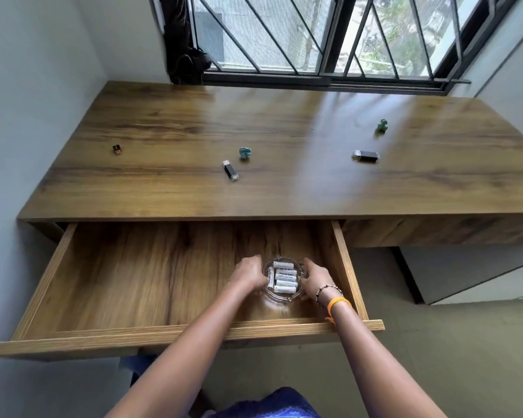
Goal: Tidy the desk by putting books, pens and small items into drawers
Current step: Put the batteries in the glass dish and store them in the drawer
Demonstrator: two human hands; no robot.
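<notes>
At lower centre, both hands, left hand (248, 274) and right hand (316, 280), hold a glass dish (280, 297) of batteries (284, 279) inside the open drawer (175, 334).

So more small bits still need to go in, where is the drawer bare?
The drawer floor is bare from its left wall to the left hand. Both hands, the right hand too, crowd the glass dish near the right wall.

Barred window (314, 37) behind the desk, dark curtain (178, 40) bunched at its left, grey floor (453, 351) below.
</notes>
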